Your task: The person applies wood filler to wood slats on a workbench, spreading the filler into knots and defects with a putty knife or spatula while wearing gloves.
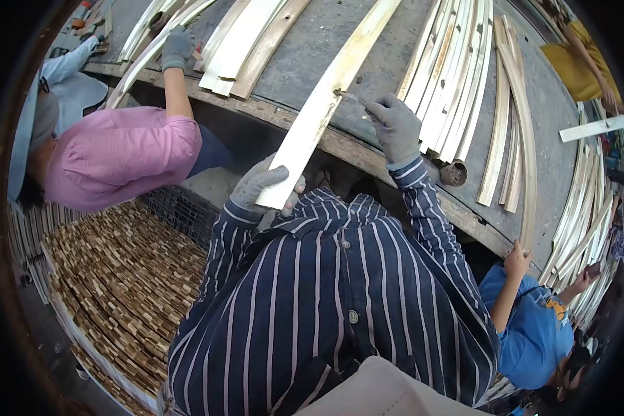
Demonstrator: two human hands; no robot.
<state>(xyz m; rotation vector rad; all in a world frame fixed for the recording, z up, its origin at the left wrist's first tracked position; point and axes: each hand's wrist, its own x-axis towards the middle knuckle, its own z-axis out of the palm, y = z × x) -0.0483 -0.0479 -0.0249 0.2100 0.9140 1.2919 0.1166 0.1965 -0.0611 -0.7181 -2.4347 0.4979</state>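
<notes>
My left hand, in a grey glove with bare fingertips, is closed round the near end of a long pale wooden strip. The strip slants away over the table edge. Beside a dark flaw on the strip, my right hand, also gloved in grey, is closed on a thin tool whose tip meets the wood at the flaw. How the fingers wrap the tool is partly hidden.
Strips lie left and right on the grey table. A small round container sits near its edge. Co-workers in pink and blue flank me. Stacked wood pieces stand lower left.
</notes>
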